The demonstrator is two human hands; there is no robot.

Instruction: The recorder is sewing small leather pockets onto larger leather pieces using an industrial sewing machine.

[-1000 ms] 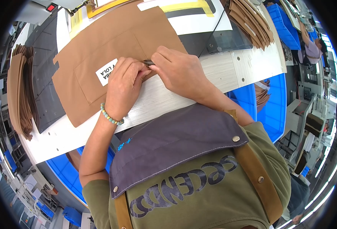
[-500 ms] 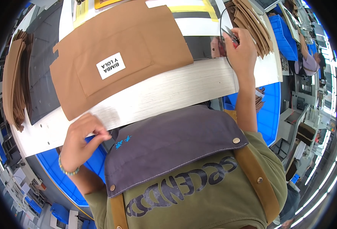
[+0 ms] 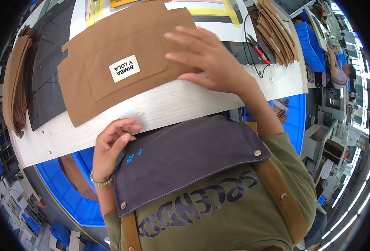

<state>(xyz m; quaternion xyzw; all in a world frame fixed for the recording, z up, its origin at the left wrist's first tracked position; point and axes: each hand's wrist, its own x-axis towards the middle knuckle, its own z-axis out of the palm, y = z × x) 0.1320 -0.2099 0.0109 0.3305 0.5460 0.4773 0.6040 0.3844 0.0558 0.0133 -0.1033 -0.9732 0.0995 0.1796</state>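
Note:
A flat brown fabric panel (image 3: 80,92) with a stitched-on patch lies across the worktable. A white label (image 3: 124,68) with dark print sits on the patch, its print upside down to me. My right hand (image 3: 206,58) is over the panel's right end, fingers spread, holding nothing; whether it touches the fabric I cannot tell. My left hand (image 3: 111,140) is at the table's front edge, just off the panel, its fingers loosely bent and apart, with nothing visible in them. Red-handled snips (image 3: 259,51) lie on the right, beyond my right wrist.
Brown fabric pieces are stacked at the far left (image 3: 15,83) and far right (image 3: 275,33). Yellow-taped white sheets (image 3: 231,14) lie behind the panel. A thin black cable (image 3: 245,31) runs by the snips. Blue bins (image 3: 47,175) stand below the table edge. Another person (image 3: 340,77) works at right.
My right hand has let go of the snips, leaving them on the table, and moved left over the panel. My left hand has shifted right, its fingers loosening.

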